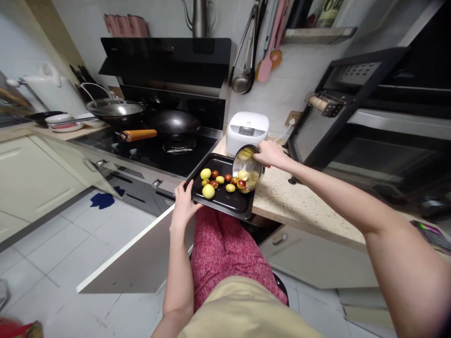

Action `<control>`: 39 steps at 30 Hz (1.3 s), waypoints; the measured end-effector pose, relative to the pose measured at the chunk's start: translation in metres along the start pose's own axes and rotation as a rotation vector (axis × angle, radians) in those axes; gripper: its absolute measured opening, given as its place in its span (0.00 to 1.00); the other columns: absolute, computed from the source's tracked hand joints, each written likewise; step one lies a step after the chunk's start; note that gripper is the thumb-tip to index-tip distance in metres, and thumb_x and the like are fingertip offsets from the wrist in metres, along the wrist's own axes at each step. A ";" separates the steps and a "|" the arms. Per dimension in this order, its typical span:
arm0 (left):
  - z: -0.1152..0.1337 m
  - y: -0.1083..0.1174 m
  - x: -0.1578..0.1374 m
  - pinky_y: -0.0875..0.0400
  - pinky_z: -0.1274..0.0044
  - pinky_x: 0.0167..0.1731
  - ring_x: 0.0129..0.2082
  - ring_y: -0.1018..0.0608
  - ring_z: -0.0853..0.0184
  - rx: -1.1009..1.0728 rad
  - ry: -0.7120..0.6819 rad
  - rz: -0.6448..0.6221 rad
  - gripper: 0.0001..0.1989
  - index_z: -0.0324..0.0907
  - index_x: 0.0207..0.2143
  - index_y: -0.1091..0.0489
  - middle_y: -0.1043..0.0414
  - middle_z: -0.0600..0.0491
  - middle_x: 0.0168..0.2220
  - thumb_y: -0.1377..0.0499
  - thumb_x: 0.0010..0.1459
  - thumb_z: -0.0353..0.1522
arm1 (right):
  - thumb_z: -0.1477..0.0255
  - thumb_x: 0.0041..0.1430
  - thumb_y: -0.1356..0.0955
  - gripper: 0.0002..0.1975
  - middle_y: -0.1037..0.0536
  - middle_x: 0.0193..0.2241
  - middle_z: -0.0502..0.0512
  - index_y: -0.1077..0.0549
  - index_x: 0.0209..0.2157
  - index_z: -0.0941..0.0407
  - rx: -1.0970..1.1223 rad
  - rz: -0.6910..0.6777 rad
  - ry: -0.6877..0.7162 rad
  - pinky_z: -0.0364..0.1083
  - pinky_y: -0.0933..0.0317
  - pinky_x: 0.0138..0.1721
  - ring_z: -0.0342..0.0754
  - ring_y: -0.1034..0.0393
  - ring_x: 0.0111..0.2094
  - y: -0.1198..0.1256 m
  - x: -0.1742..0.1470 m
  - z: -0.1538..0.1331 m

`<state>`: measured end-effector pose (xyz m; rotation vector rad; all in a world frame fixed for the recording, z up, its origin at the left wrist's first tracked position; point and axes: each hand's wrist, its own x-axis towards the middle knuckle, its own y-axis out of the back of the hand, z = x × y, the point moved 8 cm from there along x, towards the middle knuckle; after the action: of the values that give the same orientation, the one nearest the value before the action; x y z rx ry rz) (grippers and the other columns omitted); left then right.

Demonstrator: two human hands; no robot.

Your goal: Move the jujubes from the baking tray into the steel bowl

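Observation:
My left hand [185, 204] is closed around the left edge of a black baking tray [229, 203], which overhangs the counter's front edge. With my right hand [270, 155] I grip the rim of a shiny metal bowl [245, 162], tipped on its side over the tray's right part. Several small round fruits lie on the tray: larger yellow-green ones [208, 191], small yellow ones [230, 188] and dark red ones [214, 173]. A dark red fruit [241, 184] and a pale yellow one [243, 175] are at the bowl's mouth. Their exact kind is unclear.
A white rice cooker [247, 131] stands behind the tray. To the left is a black stove [148, 155] with a wok [178, 123] and an orange-handled pan. An open cabinet door [137, 258] juts out at my left. An oven [398, 155] stands right.

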<state>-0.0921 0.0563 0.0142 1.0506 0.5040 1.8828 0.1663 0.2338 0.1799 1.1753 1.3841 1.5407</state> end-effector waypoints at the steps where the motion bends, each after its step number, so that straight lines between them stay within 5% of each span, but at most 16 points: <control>1: 0.001 -0.001 0.000 0.41 0.48 0.66 0.66 0.40 0.40 -0.001 -0.009 -0.001 0.44 0.40 0.68 0.41 0.44 0.36 0.63 0.29 0.51 0.37 | 0.74 0.53 0.33 0.13 0.17 0.30 0.65 0.19 0.37 0.63 -0.008 0.010 0.004 0.49 0.34 0.43 0.58 0.22 0.39 0.001 0.000 0.000; 11: -0.001 -0.005 0.002 0.45 0.50 0.69 0.71 0.43 0.44 -0.059 -0.044 -0.012 0.43 0.45 0.71 0.46 0.48 0.37 0.69 0.33 0.56 0.35 | 0.73 0.55 0.34 0.17 0.18 0.43 0.73 0.19 0.42 0.65 -0.065 0.113 -0.027 0.52 0.35 0.46 0.64 0.23 0.46 0.016 -0.017 0.018; 15: -0.005 -0.006 0.002 0.47 0.50 0.70 0.72 0.45 0.44 -0.067 -0.038 -0.024 0.43 0.45 0.71 0.46 0.49 0.38 0.70 0.33 0.56 0.34 | 0.73 0.54 0.34 0.14 0.18 0.28 0.65 0.19 0.37 0.62 0.026 0.159 -0.092 0.49 0.34 0.43 0.59 0.22 0.40 0.025 -0.034 0.043; 18: -0.009 -0.008 0.002 0.47 0.50 0.70 0.73 0.46 0.43 -0.053 -0.021 -0.024 0.43 0.44 0.71 0.46 0.49 0.37 0.70 0.33 0.55 0.33 | 0.72 0.54 0.35 0.11 0.25 0.16 0.55 0.20 0.32 0.59 0.258 0.158 -0.143 0.46 0.34 0.36 0.52 0.24 0.25 0.019 -0.057 0.074; 24: -0.017 -0.010 0.000 0.47 0.49 0.69 0.73 0.45 0.43 -0.035 -0.004 -0.051 0.44 0.43 0.71 0.47 0.49 0.33 0.71 0.32 0.57 0.35 | 0.70 0.44 0.35 0.05 0.34 0.09 0.48 0.28 0.23 0.55 0.867 0.166 -0.392 0.42 0.46 0.14 0.45 0.38 0.10 -0.050 -0.133 0.148; 28: -0.017 -0.005 -0.006 0.51 0.43 0.68 0.75 0.56 0.36 0.027 0.077 -0.149 0.53 0.46 0.73 0.49 0.57 0.33 0.75 0.27 0.51 0.45 | 0.66 0.39 0.32 0.07 0.34 0.09 0.48 0.33 0.18 0.53 1.154 0.148 -0.547 0.40 0.50 0.09 0.42 0.42 0.08 -0.104 -0.182 0.166; 32: 0.021 0.015 -0.007 0.57 0.42 0.69 0.76 0.60 0.39 0.071 -0.015 -0.137 0.50 0.50 0.73 0.49 0.57 0.40 0.76 0.31 0.56 0.50 | 0.65 0.36 0.31 0.09 0.37 0.09 0.45 0.35 0.17 0.52 1.246 0.158 -0.627 0.41 0.49 0.08 0.41 0.45 0.08 -0.130 -0.204 0.167; 35: 0.069 0.017 -0.004 0.45 0.56 0.71 0.73 0.41 0.52 -0.033 -0.165 -0.146 0.31 0.52 0.69 0.40 0.42 0.46 0.71 0.40 0.67 0.44 | 0.64 0.36 0.31 0.09 0.38 0.09 0.44 0.35 0.16 0.53 1.277 0.150 -0.637 0.40 0.47 0.07 0.40 0.44 0.09 -0.139 -0.204 0.166; 39: 0.117 -0.019 -0.004 0.30 0.64 0.62 0.60 0.24 0.57 -0.092 -0.247 -0.336 0.18 0.48 0.60 0.28 0.27 0.47 0.61 0.44 0.71 0.39 | 0.64 0.35 0.31 0.09 0.37 0.10 0.44 0.33 0.17 0.54 1.312 0.140 -0.641 0.40 0.47 0.07 0.40 0.44 0.09 -0.147 -0.200 0.167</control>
<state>0.0150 0.0543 0.0646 1.0478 0.4166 1.4466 0.3792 0.1187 0.0037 2.2577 1.8195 0.0382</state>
